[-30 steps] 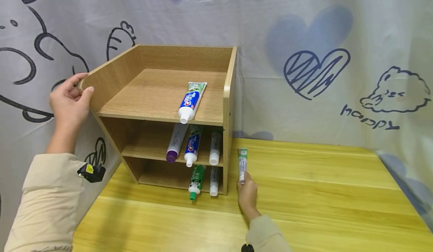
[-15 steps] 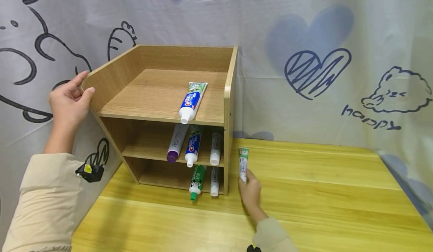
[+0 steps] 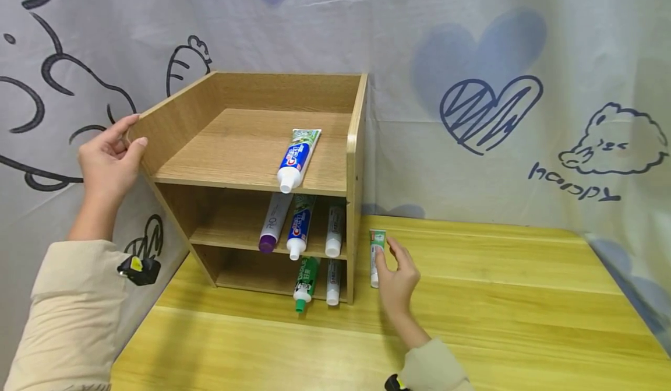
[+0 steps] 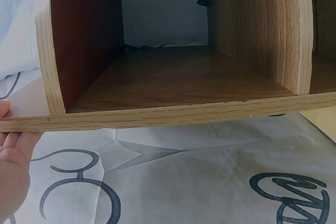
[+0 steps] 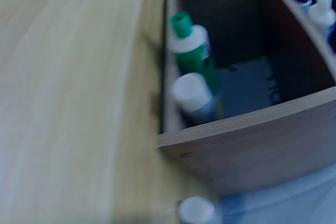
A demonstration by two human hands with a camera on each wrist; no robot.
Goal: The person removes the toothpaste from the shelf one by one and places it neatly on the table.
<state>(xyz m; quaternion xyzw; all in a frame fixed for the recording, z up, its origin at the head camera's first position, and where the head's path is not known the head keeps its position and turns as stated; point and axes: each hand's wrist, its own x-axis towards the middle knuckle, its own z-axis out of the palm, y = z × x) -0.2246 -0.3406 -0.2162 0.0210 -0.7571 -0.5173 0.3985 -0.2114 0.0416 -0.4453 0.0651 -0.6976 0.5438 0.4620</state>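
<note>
At the left of the head view, my left hand [image 3: 110, 161] grips the front edge of the wooden shelf unit's [image 3: 209, 152] left side panel. In the left wrist view its fingers [image 4: 16, 166] show at the panel's edge. A small green-and-white toothpaste tube [image 3: 377, 263] lies on the table just right of the unit, white cap toward me. My right hand [image 3: 398, 277] is beside and partly over this tube, thumb and forefinger parted; whether they touch it is unclear. The right wrist view shows only the tube's cap [image 5: 197, 211], blurred.
A Crest tube [image 3: 296, 158] lies on the top shelf. The middle shelf holds a purple-capped tube [image 3: 274, 222], another Crest tube [image 3: 300, 222] and a small white-capped tube [image 3: 334, 231]. Below lie a green Darlie tube [image 3: 306, 280] and another small tube [image 3: 332, 283]. A patterned curtain [image 3: 487, 134] hangs behind.
My right hand has loosened from the small tube's cap end and shifted up and right, its fingers spreading. The cap now shows, the tube staying almost in place. My left hand keeps its grip.
</note>
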